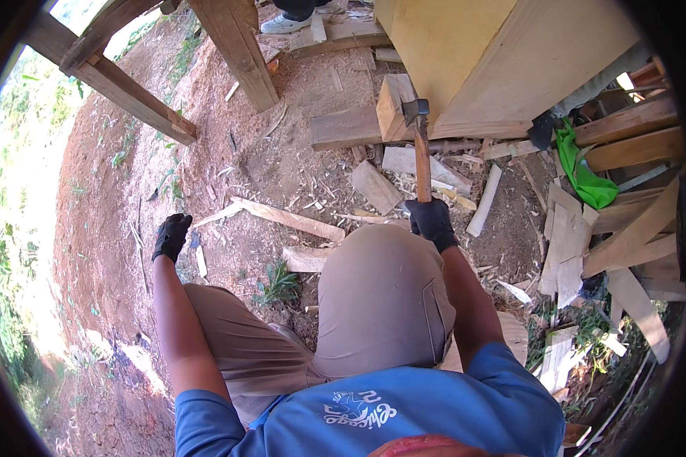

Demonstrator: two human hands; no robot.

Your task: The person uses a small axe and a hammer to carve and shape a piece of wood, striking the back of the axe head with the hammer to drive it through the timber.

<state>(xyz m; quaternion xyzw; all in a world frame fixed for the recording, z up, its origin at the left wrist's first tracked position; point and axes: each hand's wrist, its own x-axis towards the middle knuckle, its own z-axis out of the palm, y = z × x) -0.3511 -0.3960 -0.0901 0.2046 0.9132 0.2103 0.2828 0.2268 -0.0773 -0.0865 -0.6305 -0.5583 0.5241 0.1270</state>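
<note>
Gripping the wooden-handled tool (422, 160) in the gloved right hand (431, 222), right of upper centre, with metal head (415, 110) near the squared timber (392, 114). Holding the gloved left hand (172, 236) curled at centre-left; cannot tell whether fully closed.

White lettering (358, 415) stands on the front of a blue short-sleeved shirt (457, 404), near the shirt's far visible edge, about midway between its sleeves. It forms one word in slanted characters, upside down as seen from the head camera. Against the word, on the side toward that far edge, sit a white star-like emblem (348, 397) and a single bold character; finer marks across the emblem are too small to read.
</note>
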